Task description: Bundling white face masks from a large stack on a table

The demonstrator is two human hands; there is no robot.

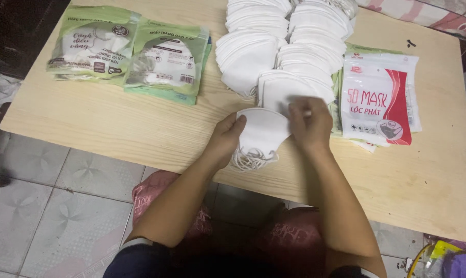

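Table: pale wooden top (114, 123), its near edge close to the person's knees.
Loose masks: white, fanned in overlapping rows (284, 51) at far centre, running down to the hands.
Green packs: two filled bags (130, 54) at far left, well apart from the work.
Red-and-white bags: a flat stack (379, 98) at right, just beside the right hand.
Held stack: small pile of white masks (261, 134) at near centre, ear loops hanging off the near side.
Left hand: (227, 140) curled around the stack's left edge, gripping it.
Right hand: (310, 123) fingers bent, pinching the stack's right edge.
Advice: square the edges and keep the loops together, I judge.
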